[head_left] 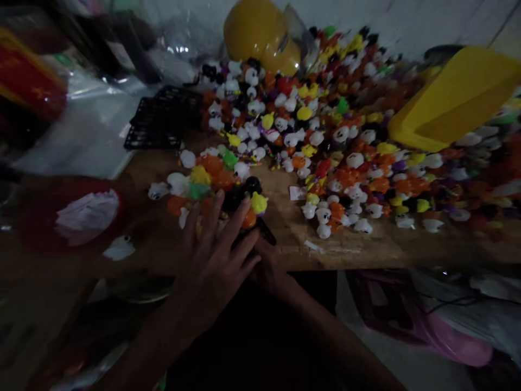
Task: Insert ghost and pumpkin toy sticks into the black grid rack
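Observation:
My left hand lies with its fingers spread over a small group of toy figures near the table's front edge. These figures are white, orange, yellow, green and black. A yellow-topped figure sits just beyond the fingertips. My right hand is at the table edge, partly covered by my left hand, and its fingers are hidden. Right above it a black flat plastic piece sticks out; whether the hand grips it cannot be made out. The view is dark and somewhat blurred.
A big heap of figures spreads along the wall, with a yellow scoop and a yellow rounded container. Black grid trays lie at back left. A red bowl holds paper slips. One white figure lies beside it.

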{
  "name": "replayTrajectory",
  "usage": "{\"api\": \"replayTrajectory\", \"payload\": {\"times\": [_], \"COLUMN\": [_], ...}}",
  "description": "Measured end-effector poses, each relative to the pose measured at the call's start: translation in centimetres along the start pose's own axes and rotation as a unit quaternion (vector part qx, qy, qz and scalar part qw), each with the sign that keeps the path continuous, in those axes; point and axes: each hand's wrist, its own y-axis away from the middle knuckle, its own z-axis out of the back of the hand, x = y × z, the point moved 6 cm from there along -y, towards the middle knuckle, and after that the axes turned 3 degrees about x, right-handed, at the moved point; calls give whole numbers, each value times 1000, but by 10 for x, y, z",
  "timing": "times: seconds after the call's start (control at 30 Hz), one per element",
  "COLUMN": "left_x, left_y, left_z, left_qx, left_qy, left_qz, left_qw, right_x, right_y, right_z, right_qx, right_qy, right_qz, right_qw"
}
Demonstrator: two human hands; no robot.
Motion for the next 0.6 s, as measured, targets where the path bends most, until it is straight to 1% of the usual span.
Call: {"api": "replayTrajectory", "payload": {"times": [0.03,0.07,0.1,0.17,0.23,0.3,0.4,0.47,0.5,0.53,0.6], "left_x": [-1,0,3,6,6,4,2,2,2,2,1], "left_y": [0,1,3,7,8,5,0,-2,-3,-3,-4], "left_z": [-4,-6,-7,-5,-2,-3,-6,-5,-5,-5,-6], "left_qx": [-8,-16,-23,-43,-63,-66,-61,-69,-73,-76,-80], "left_qy": [-45,-71,-75,-76,-92,-111,-117,-114,-111,-107,-94], "left_qz": [-32,-49,-53,-50,-55,-71,-80,-70,-65,-62,-56], "left_qw": [998,996,995,995,992,989,988,989,989,989,991], "right_x": [1,1,0,-2,-3,-1,6,6,1,-6,-28], "right_y": [1,1,0,-4,-11,-16,-17,-18,-22,-29,-55], "right_z": [0,0,0,1,3,7,23,40,51,64,90], "right_qx": [1,5,10,34,72,115,129,118,96,66,-9], "right_qy": [-16,-25,-22,-19,-35,-50,-89,-129,-132,-111,0], "right_qz": [11,17,17,1,-26,-54,-77,-96,-110,-128,-168], "right_qw": [1000,1000,1000,999,996,991,985,980,980,983,986]}}
